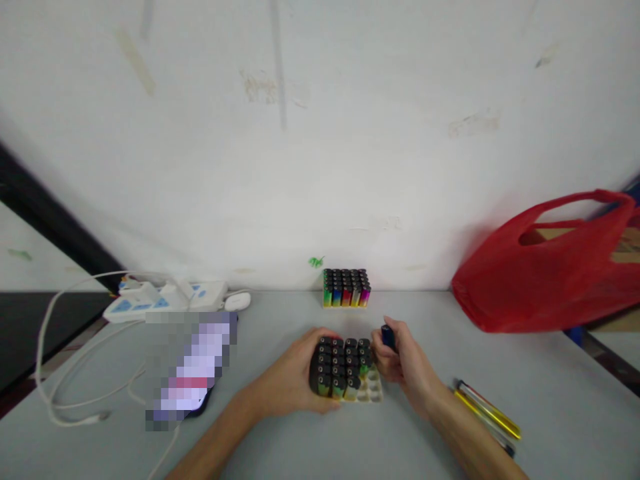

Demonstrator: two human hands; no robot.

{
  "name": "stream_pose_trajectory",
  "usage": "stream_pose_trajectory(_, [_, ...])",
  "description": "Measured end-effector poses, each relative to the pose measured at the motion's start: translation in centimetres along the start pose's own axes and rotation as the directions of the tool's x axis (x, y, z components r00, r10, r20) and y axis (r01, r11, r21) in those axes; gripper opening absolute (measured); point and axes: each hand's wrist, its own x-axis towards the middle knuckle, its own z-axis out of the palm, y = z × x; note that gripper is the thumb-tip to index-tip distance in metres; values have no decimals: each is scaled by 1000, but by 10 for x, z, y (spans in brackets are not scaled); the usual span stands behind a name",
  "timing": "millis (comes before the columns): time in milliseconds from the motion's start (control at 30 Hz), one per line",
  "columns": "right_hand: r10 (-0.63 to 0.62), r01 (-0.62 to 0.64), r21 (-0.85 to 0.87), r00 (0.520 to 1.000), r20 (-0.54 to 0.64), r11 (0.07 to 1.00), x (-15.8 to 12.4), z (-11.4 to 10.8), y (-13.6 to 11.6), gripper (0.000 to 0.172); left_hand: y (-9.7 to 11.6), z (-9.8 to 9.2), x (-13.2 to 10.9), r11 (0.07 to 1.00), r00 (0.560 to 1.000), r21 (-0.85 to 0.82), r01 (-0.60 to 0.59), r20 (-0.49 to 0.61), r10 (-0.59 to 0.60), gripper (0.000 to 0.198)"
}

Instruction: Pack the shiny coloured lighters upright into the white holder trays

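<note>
Black-topped lighters (338,363) stand in rows in a pale tray (373,387) near the front middle of the table. Around the left side of this block my left hand (295,373) is wrapped, fingers behind and thumb in front. My right hand (405,360), just right of the tray, is closed on a dark blue lighter (387,336). Several round pockets at the tray's right front hold nothing. Farther back, by the wall, stands a second full block of coloured lighters (347,288) with black tops.
A red plastic bag (540,287) lies at the right. Loose lighters (487,413) lie beside my right forearm. On the left are a white power strip (167,300), white cables (45,360) and a blurred phone (200,363). A wall (350,133) borders the table's back edge.
</note>
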Motion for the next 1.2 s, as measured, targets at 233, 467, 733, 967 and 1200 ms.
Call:
stream_pose_trajectory(233, [23, -22, 16, 997, -72, 1000, 0, 1, 3, 54, -1, 0, -1, 1000, 1000, -11, -5, -7, 5, 88])
stream_pose_trajectory(467, [1, 1, 25, 996, -85, 1000, 2, 1, 1, 59, 0, 0, -1, 1000, 1000, -15, 3, -2, -3, 88])
stream_pose_trajectory(733, [0, 0, -4, 1000, -30, 1000, 2, 3, -1, 68, 1, 0, 0, 1000, 1000, -4, -7, -1, 7, 88])
stream_pose_trajectory(967, [2, -3, -13, 998, -68, 1000, 0, 2, 1, 61, 1, 0, 1, 1000, 1000, -7, -8, -2, 8, 86])
stream_pose_trajectory(1200, [-25, 26, 12, 998, -59, 1000, -1, 1, 2, 53, 2, 0, 1, 1000, 1000, -25, -11, -4, 11, 84])
